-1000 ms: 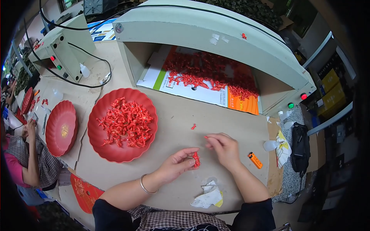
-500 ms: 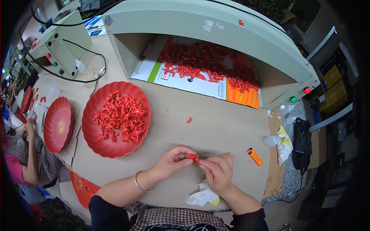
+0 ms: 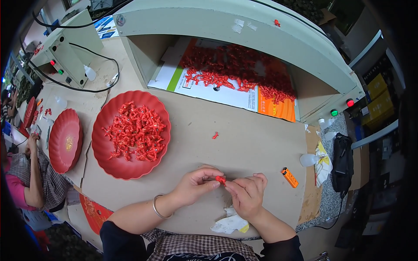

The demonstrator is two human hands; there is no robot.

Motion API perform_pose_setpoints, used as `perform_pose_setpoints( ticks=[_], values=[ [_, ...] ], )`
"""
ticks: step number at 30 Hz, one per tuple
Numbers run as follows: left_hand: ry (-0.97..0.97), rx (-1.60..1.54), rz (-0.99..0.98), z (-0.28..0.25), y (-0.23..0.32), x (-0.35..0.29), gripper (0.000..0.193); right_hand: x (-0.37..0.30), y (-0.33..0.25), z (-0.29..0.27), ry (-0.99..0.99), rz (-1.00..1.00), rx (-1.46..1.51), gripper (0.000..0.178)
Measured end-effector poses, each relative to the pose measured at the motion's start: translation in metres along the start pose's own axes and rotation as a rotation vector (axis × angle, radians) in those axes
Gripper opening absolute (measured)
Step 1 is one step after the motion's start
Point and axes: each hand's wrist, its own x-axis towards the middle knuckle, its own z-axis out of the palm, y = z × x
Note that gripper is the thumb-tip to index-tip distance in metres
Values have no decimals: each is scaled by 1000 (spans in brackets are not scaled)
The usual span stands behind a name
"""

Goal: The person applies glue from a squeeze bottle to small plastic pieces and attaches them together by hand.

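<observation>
A small red figurine (image 3: 220, 179) is pinched between the fingertips of my left hand (image 3: 193, 188) and my right hand (image 3: 247, 196), just above the table. Both hands are closed on it, and the fingers partly cover its shape. Beyond them, one small red piece (image 3: 215, 135) lies alone on the brown tabletop (image 3: 191, 130). To the left stands a scalloped red bowl (image 3: 102, 158), heaped with red figurines (image 3: 136, 130). A crumpled white tissue (image 3: 229, 224) with a yellow patch lies beneath my right wrist.
Many red pieces (image 3: 235, 71) lie on a cardboard sheet inside a grey-green hooded box (image 3: 174, 24) at the back. Right of my hands are an orange lighter (image 3: 289, 177) and a translucent bottle (image 3: 309, 160). Another red bowl (image 3: 65, 150) and a co-worker (image 3: 35, 174) are at left.
The figurine has turned slightly between my fingertips. Both hands stay in nearly the same place, still holding it.
</observation>
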Motion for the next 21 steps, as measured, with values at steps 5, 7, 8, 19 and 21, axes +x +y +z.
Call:
perform_pose_setpoints(
  ticks=[5, 7, 8, 19, 21],
  values=[
    [68, 281, 33, 3, 4, -2, 24, -1, 4, 3, -32, -43, 19, 16],
    [70, 267, 7, 1, 5, 0, 24, 1, 5, 3, -45, -66, 31, 16],
    [72, 256, -17, 0, 5, -1, 24, 3, 6, 3, -39, -59, 59, 17],
    [53, 175, 42, 2, 1, -2, 22, 1, 3, 3, -6, 47, 158, 18],
    [59, 187, 35, 1, 1, -2, 22, 1, 3, 3, -9, 23, 152, 18]
  ],
)
